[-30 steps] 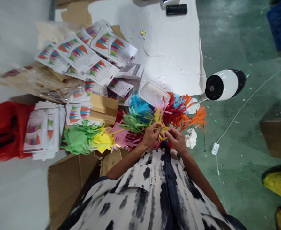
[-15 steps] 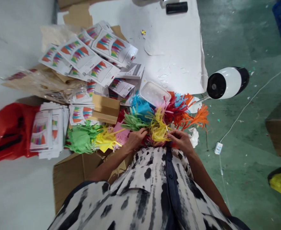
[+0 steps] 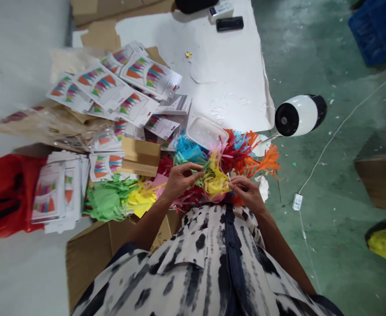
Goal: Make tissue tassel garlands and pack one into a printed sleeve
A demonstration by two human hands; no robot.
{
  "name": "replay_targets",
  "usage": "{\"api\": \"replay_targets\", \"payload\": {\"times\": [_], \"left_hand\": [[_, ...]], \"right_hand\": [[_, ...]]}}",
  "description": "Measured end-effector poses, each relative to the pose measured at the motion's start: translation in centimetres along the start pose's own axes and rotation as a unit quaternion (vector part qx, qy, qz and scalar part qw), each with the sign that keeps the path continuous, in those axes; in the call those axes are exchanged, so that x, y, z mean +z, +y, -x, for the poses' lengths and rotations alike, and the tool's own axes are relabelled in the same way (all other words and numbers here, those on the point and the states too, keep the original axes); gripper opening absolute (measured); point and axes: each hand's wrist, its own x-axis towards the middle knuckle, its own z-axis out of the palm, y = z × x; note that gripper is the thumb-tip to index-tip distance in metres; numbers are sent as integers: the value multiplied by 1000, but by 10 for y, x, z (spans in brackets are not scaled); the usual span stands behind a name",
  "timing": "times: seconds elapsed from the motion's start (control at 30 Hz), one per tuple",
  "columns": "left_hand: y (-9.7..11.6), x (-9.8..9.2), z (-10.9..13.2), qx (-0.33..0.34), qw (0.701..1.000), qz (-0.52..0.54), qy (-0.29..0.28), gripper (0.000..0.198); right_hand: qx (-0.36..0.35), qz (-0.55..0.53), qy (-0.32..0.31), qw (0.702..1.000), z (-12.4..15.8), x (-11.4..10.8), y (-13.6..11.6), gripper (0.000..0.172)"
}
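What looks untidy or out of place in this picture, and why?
The printed packets lie in a skewed, overlapping heap, and a crumpled white scrap beside the right hand looks like possible litter.

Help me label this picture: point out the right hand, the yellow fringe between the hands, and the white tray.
Right hand (image 3: 248,191), head view: its back.
Yellow fringe (image 3: 216,182), head view: middle of its strips.
White tray (image 3: 208,131), head view: inner floor.
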Motion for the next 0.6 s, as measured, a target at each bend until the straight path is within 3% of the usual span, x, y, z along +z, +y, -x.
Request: {"api": "replay_targets", "payload": {"times": [0.13,0.3,0.47,0.6], "left_hand": [[12,45,-8,-108,982,148,-45,32],[3,89,-12,-122,960,249,-44,29],[-5,103,-10,-190,931,305,-69,38],[-1,100,-13,-155,954,254,-40,36]], "right_hand": [[15,-66,-1,998,1,9,-16,27],[24,-112,-25,993,4,16,-19,24],[24,-107,-15,994,6,16,-9,26],[17,-65,-28,997,4,14,-3,30]]}}
